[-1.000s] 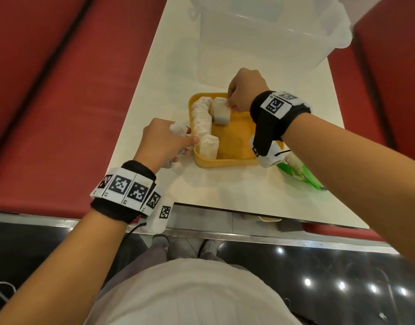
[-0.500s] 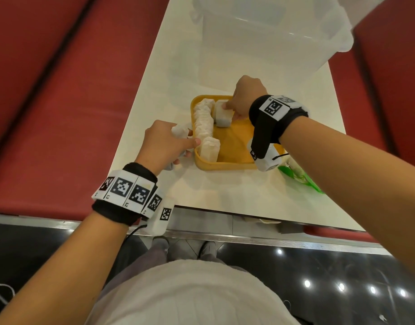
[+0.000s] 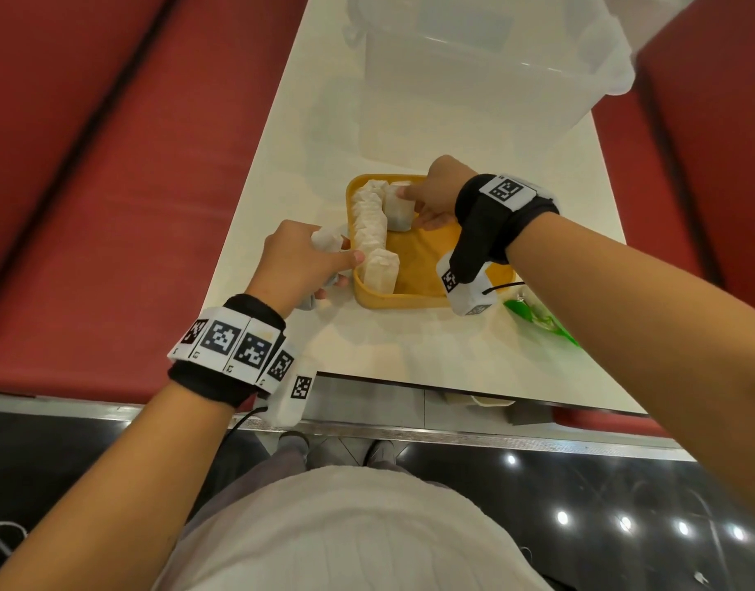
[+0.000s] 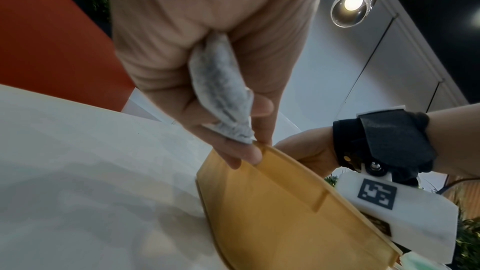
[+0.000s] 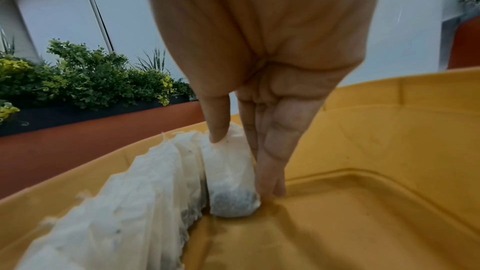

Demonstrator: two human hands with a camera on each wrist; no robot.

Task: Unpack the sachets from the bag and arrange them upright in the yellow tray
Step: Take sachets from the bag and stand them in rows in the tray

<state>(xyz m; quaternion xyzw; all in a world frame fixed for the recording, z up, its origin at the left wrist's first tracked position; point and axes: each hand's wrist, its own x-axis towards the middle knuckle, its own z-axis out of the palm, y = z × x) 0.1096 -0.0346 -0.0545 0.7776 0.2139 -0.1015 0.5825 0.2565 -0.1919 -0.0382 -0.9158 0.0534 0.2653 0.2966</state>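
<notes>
Both hands pinch light, limp white paper sachets, the right hand point(image 3: 437, 194) standing one point(image 5: 230, 174) in the yellow plastic tray point(image 3: 414, 298), the left hand point(image 3: 299, 260) holding another point(image 4: 221, 91), best gripped by the flat sides.

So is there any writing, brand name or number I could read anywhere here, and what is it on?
None can be read.
Left wristband: black-and-white square code patterns only; tiny marks at their corners are too small to read.
Right wristband and its white camera block: code patterns only, no words.
Sachets in the yellow tray: plain, no print visible.
Green bag: too blurred to tell.
</notes>
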